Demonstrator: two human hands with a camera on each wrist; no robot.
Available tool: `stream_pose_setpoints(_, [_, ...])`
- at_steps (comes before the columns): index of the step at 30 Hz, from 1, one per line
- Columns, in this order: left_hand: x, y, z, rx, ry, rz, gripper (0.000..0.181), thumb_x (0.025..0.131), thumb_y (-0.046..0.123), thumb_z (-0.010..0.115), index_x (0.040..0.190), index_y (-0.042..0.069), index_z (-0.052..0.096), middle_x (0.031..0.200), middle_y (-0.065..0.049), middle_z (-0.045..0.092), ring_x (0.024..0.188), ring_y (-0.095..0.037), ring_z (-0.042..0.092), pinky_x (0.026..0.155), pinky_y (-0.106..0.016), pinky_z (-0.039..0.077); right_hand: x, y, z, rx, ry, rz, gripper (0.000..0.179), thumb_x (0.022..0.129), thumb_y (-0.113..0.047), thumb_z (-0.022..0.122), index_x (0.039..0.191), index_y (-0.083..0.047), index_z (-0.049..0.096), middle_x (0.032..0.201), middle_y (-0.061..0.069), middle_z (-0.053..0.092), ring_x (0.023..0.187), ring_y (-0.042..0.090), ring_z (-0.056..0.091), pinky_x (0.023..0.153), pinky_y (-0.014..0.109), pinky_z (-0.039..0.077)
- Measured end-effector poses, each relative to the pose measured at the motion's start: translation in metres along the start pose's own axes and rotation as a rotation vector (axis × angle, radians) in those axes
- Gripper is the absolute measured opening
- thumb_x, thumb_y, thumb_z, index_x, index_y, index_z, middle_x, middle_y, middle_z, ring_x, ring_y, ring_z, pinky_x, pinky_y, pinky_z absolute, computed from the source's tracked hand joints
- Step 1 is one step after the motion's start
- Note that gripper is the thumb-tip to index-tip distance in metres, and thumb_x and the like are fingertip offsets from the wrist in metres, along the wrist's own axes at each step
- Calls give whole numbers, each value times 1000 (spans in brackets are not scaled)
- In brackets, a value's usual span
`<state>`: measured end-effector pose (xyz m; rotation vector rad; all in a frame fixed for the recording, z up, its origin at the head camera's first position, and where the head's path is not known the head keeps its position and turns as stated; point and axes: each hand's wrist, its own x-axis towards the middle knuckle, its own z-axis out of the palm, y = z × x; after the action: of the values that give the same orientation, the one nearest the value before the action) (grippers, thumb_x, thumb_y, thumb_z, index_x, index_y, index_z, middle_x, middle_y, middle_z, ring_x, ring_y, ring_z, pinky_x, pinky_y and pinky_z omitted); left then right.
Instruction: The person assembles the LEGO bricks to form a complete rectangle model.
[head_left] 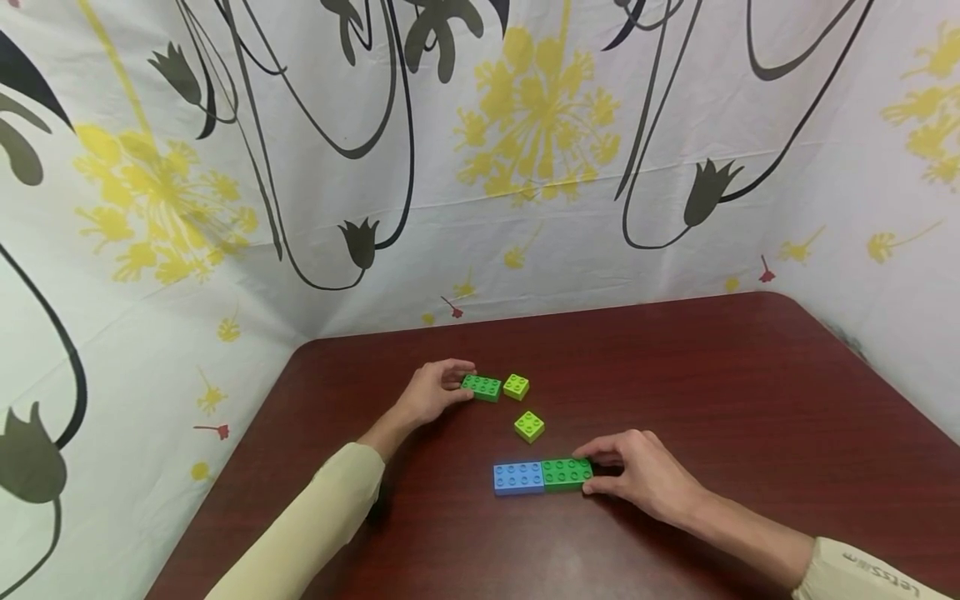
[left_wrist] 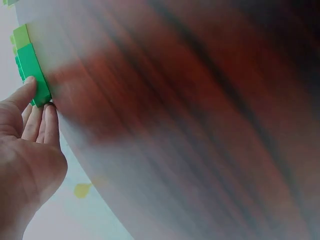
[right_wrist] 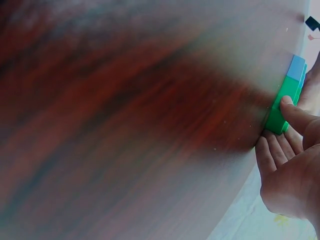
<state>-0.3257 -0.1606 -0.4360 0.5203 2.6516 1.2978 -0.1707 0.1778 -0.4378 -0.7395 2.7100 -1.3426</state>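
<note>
My left hand (head_left: 433, 390) pinches one end of a green building brick (head_left: 483, 387) on the table, thumb on the near side and fingers on the far side. Just right of that brick lies a small lime brick (head_left: 517, 386), and a second lime brick (head_left: 529, 427) sits nearer me. Closer still, a blue brick (head_left: 518, 478) and another green brick (head_left: 567, 474) lie end to end, touching. The right hand (head_left: 647, 477) pinches the right end of this green brick; in the right wrist view its thumb presses the green side (right_wrist: 280, 109). Whether the bricks are joined, I cannot tell.
The bricks lie on a dark red-brown table (head_left: 712, 375) with rounded far corners. A white cloth (head_left: 540, 267) printed with flowers hangs behind the table and along its sides.
</note>
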Motion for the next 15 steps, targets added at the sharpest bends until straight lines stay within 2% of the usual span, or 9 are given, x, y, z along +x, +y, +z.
stream_pose_setpoints(7, [-4, -1, -3, 20, 37, -3, 43, 95, 14, 82, 137, 11, 71, 134, -3, 72, 124, -24, 68, 105, -46, 54, 0, 0, 1, 10, -1, 7, 34, 85, -15, 91, 116, -12, 80, 110, 0, 79, 101, 14, 77, 80, 29, 61])
stream_pose_setpoints(15, [-8, -2, -9, 16, 46, 19, 42, 95, 16, 83, 135, 10, 72, 132, -3, 72, 122, -23, 69, 103, -43, 55, -1, -1, 0, -1, 0, 3, 34, 85, -15, 91, 117, -12, 80, 110, 0, 79, 101, 14, 77, 80, 28, 61])
